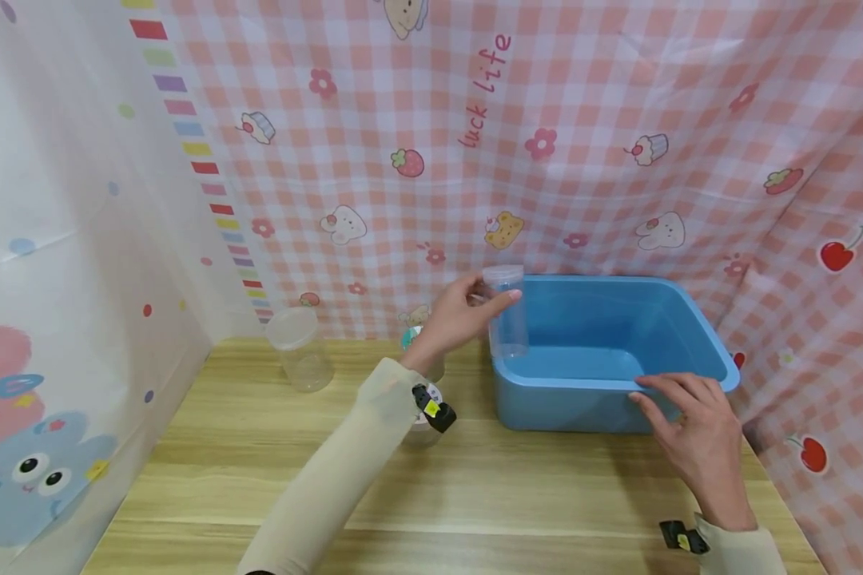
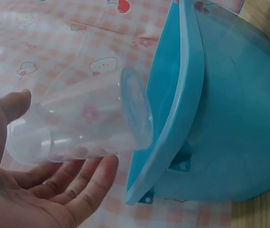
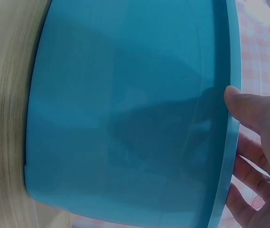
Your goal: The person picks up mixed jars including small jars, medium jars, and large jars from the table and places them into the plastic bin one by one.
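Observation:
My left hand (image 1: 451, 319) holds a clear plastic jar (image 1: 509, 327) with a lid, keeping it upright at the left end of a blue plastic bin (image 1: 568, 410). In the left wrist view, the thumb is near the lid end and the fingers run along the side of the jar (image 2: 89, 118); its base is beside the bin rim (image 2: 189, 80). My right hand (image 1: 697, 423) pinches the bin's front rim near the right corner. From the right wrist view, the thumb (image 3: 248, 107) lies on the outer side, with the fingers over the inner side.
A clear jar (image 1: 308, 363) with a whitish lid stands on the wooden table (image 1: 208, 463) at the left. Two more jars are partly hidden by my left forearm, the nearer jar (image 1: 423, 434) at the wrist. A pink checked cloth (image 1: 374, 120) hangs behind the bin.

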Action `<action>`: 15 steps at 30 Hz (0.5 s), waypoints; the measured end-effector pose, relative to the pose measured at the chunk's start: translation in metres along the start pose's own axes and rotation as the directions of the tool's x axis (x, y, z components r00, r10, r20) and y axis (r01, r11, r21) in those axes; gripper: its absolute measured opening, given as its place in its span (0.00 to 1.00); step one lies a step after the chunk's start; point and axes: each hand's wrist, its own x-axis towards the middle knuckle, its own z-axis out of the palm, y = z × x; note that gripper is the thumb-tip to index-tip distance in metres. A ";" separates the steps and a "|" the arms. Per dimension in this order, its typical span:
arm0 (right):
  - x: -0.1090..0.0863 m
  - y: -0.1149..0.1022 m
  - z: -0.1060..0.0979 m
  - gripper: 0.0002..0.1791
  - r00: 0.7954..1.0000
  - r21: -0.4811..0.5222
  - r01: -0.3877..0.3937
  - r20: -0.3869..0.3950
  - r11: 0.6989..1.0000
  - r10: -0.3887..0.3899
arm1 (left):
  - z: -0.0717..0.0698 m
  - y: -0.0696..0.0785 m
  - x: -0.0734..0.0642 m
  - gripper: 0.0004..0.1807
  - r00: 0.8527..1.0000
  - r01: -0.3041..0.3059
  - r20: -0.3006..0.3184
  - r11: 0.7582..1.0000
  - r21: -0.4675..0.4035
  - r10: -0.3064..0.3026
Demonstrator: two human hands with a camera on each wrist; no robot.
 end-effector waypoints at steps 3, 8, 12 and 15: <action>-0.001 0.000 0.001 0.23 1.000 0.000 0.004 0.004 1.000 -0.004 | 0.004 -0.001 0.005 0.35 0.998 0.061 0.010 0.998 -0.023 -0.061; 0.000 -0.001 0.001 0.22 1.000 -0.004 0.011 0.008 1.000 -0.011 | 0.002 -0.006 0.004 0.42 0.993 0.119 0.000 0.993 -0.023 -0.119; 0.000 -0.001 0.000 0.23 1.000 -0.008 0.009 0.003 1.000 -0.009 | -0.006 -0.011 -0.003 0.40 0.996 0.080 -0.030 0.996 0.034 -0.079; 0.000 0.000 -0.001 0.23 1.000 -0.008 0.007 0.002 1.000 -0.007 | -0.012 -0.013 -0.008 0.38 0.998 0.031 -0.058 0.995 0.091 -0.026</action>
